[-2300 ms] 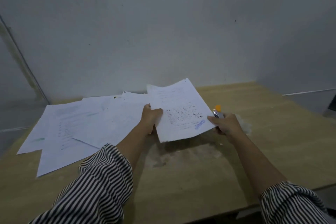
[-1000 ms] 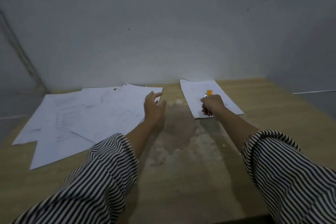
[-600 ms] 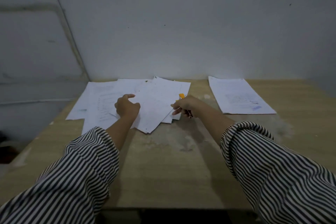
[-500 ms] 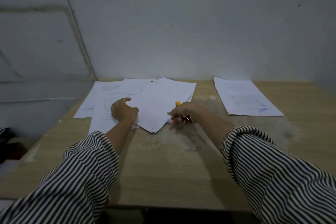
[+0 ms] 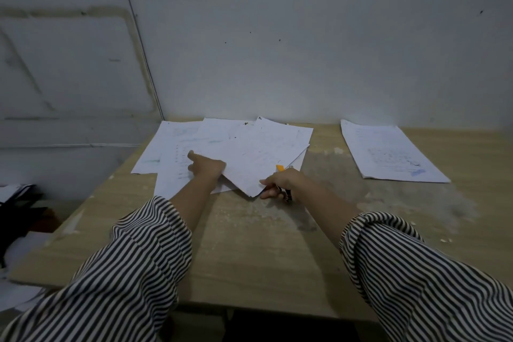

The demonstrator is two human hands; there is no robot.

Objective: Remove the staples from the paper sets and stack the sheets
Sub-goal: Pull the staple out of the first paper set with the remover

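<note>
Overlapping white paper sets [image 5: 177, 153] lie spread at the table's back left. The top paper set [image 5: 258, 155] sits askew over them. My left hand [image 5: 206, 166] rests at this set's left edge, index finger stretched out to the left; the paper covers its thumb side. My right hand [image 5: 280, 182] grips a staple remover [image 5: 279, 168] with an orange tip, and its fingertips touch the top set's near corner. A separate stack of sheets [image 5: 388, 153] lies flat at the back right, away from both hands.
The wooden table [image 5: 249, 244] has pale scuffed patches and crumbs in its middle and right. A grey wall rises right behind the papers. Dark objects and loose white paper [image 5: 16, 203] sit below the table's left edge.
The set held up earlier now lies at the back right. Both hands moved left to the spread papers; my right hand slid to the top set's near corner, whose edge now covers part of my left hand.
</note>
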